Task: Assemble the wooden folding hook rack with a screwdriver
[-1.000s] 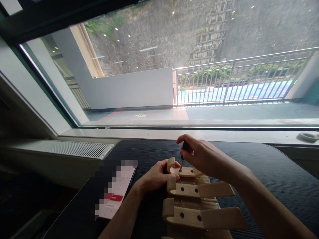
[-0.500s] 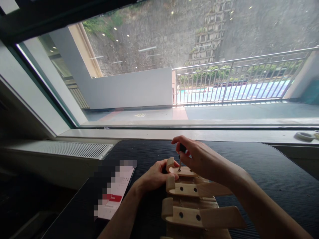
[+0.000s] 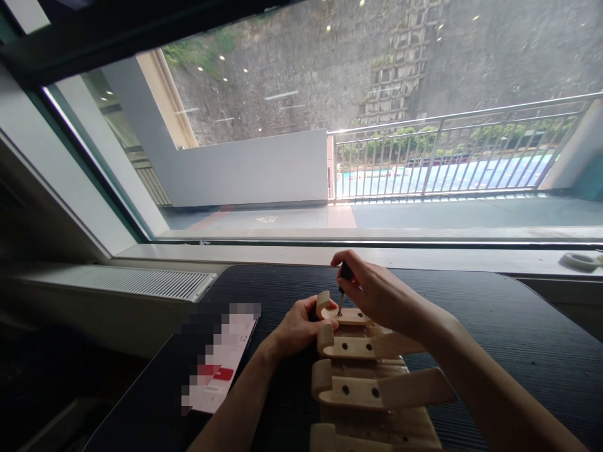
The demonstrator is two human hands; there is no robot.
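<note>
A wooden rack (image 3: 377, 422) with several curved wooden hooks lies on the dark table in front of me. Each visible hook, such as the nearer hook (image 3: 360, 388), has two dark screw holes. My right hand (image 3: 372, 284) is closed around the black handle of a screwdriver (image 3: 341, 304). The shaft points down, its tip at the left screw of the farthest hook (image 3: 324, 305). My left hand (image 3: 301, 323) grips the curled end of that hook from the left; some fingertips are hidden behind it.
A phone (image 3: 221, 370) with a partly blurred screen lies on the black table (image 3: 509, 339), left of my left forearm. Beyond are a window sill (image 3: 264, 254), a vent grille (image 3: 151, 281) and a roll of tape (image 3: 579, 261) at the right.
My right hand has risen slightly and turned a little around the screwdriver. The rack appears a bit higher in view. My left hand keeps its grip.
</note>
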